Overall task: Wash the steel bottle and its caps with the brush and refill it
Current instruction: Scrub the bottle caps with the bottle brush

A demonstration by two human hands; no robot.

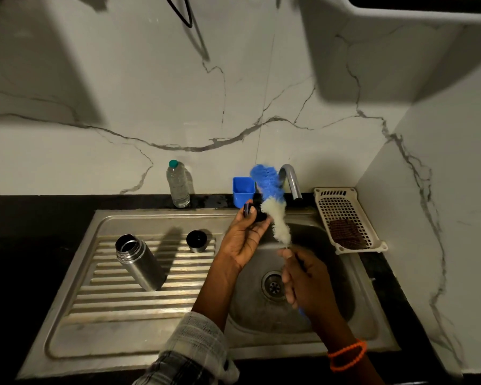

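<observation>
A: where's everything vs the sink (139, 323)?

B: steel bottle (140, 263) stands open on its drainboard, steel cap (197, 240) just behind it. Over the basin, the right hand (307, 284) has its grip clamped on the brush (274, 207) handle, and the left hand (245, 240) pinches a small dark cap (254, 212) against the bristles.

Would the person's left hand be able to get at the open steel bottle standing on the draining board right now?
Probably not at once: the left hand already holds a small dark cap. The path to the open steel bottle on the ribbed draining board looks free, though, once the cap is set down.
</observation>
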